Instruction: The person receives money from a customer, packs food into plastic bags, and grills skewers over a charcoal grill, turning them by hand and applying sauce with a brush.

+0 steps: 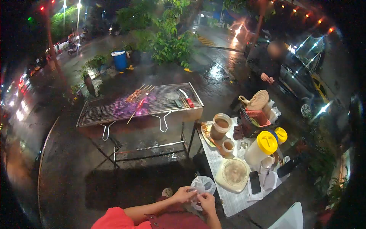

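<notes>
Both hands are at the bottom middle, holding a thin see-through plastic bag [204,183]. The fingers of my left hand [184,194] are pinched on the bag's edge. My right hand [207,202] grips it just beside, fingertips close to those of the left. Whether anything is inside the bag, I cannot tell. To the right of the hands stands a small table [231,203] with a white scale-like box [233,173] and a dark phone [254,182] lying on papers.
Skewers of meat [134,95] lie on a long charcoal grill [95,113], near red-handled tongs [187,98]. The table also holds a tub of brown sauce [221,125], a yellow-lidded jar [256,152] and a basket [249,126] with a woven fan [257,100]. A person [263,59] stands beyond.
</notes>
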`<state>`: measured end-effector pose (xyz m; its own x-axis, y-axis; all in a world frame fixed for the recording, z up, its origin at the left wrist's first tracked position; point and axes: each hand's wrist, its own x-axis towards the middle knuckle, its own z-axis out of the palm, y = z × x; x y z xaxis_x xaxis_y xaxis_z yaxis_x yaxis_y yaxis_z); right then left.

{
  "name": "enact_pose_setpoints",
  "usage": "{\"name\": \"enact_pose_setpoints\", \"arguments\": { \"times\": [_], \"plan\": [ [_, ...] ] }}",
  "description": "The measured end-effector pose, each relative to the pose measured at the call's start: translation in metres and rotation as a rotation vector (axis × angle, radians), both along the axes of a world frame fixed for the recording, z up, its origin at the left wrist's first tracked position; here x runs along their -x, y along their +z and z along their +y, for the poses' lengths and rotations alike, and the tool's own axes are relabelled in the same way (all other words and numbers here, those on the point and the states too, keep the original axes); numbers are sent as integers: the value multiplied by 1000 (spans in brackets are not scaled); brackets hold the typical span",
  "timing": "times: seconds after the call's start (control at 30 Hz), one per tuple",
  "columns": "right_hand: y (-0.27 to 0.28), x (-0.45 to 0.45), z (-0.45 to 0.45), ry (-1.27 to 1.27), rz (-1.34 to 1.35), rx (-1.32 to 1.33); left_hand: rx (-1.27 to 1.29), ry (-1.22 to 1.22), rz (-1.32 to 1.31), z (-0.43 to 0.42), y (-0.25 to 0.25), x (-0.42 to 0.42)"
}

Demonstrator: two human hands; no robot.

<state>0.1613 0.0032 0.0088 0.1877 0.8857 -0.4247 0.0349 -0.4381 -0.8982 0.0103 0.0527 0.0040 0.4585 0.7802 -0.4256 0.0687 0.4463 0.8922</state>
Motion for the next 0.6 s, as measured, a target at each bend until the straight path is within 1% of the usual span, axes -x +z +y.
{"name": "enact_pose_setpoints", "arguments": {
  "times": [0.07,0.17,0.27,0.3,0.4,0.47,0.53,0.6],
  "plan": [
    [2,-4,1,-21,105,55,-13,18,2,1,12,-4],
    [-29,-13,2,23,-48,-40,47,-19,-29,6,8,-5],
    [-19,-5,2,179,-482,-174,-26,-41,87,9,-6,-7],
    [-17,1,1,192,-554,-378,-85,-28,93,7,-9,-8],
    [11,8,6,205,-374,-316,-229,52,37,5,-31,-11],
    [3,3,9,123,-374,-211,-76,36,72,8,25,-6],
    [15,2,11,100,-362,-242,64,136,-86,7,17,-8],
    [19,2,11,79,-105,-119,49,136,-69,8,23,-6]
  ]
}}
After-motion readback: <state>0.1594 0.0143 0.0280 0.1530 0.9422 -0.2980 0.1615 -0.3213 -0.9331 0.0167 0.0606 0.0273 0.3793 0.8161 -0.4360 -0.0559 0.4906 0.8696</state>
